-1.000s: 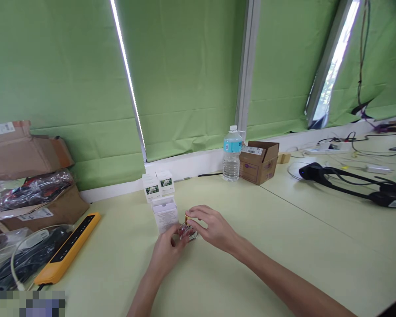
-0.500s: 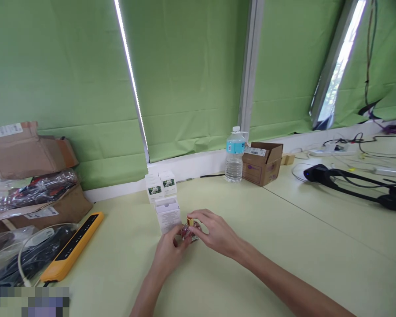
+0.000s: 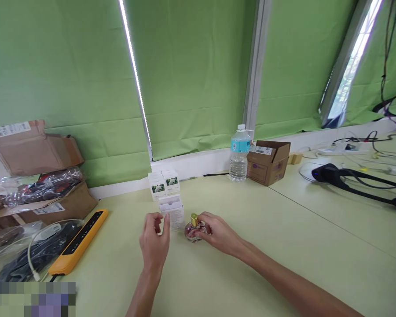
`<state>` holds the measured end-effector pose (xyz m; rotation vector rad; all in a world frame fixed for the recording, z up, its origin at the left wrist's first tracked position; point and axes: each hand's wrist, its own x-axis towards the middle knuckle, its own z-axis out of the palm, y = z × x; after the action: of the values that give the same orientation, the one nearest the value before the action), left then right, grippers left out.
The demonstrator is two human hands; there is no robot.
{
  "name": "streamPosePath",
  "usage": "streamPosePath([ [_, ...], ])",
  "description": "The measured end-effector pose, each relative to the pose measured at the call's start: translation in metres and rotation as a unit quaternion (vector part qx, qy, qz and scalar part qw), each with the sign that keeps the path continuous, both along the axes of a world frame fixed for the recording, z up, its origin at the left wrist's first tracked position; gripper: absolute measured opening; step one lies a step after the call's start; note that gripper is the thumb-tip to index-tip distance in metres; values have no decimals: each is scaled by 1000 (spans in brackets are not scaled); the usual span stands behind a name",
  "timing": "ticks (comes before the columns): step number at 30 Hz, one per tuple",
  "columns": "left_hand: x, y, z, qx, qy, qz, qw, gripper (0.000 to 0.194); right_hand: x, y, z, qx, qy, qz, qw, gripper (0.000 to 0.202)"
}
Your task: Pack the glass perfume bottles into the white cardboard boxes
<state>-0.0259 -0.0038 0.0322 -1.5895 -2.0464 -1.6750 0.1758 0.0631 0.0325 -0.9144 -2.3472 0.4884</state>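
Observation:
A small round perfume bottle [image 3: 190,234] with a gold cap [image 3: 194,219] stands upright on the table, its glass pinkish. My right hand [image 3: 218,233] grips it from the right side, thumb in front and fingers behind, so part of the glass is hidden. To the left, my left hand [image 3: 154,240] is held with curled fingers and thumb apart, nothing visible between them. Just beyond it is an opened white carton [image 3: 175,215], its top showing a flap; the hand overlaps its left edge in view, and I cannot tell whether they touch.
Behind the carton stand white boxes with flower pictures [image 3: 158,189]. Further back are a water bottle [image 3: 238,158] and a brown cardboard box [image 3: 267,165]. An orange power strip [image 3: 79,242] lies at left beside bagged items and cartons; a black headset [image 3: 356,182] is at right.
My left hand has let go of the perfume bottle and moved left towards the white carton. My right hand has shifted from the gold cap to the bottle's right side.

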Motion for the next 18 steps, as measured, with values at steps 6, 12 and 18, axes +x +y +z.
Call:
streamPosePath([
  [6, -19, 15, -17, -61, -109, -65, 990, 64, 1, -5, 5, -16, 8, 5, 1000, 19],
  [12, -16, 19, -25, -84, -176, -215, 957, 58, 6, -11, 18, -1, 73, 12, 997, 20],
  [18, -6, 13, -14, -85, -124, -247, 957, 41, 17, -16, 36, 57, 190, -4, 980, 20],
])
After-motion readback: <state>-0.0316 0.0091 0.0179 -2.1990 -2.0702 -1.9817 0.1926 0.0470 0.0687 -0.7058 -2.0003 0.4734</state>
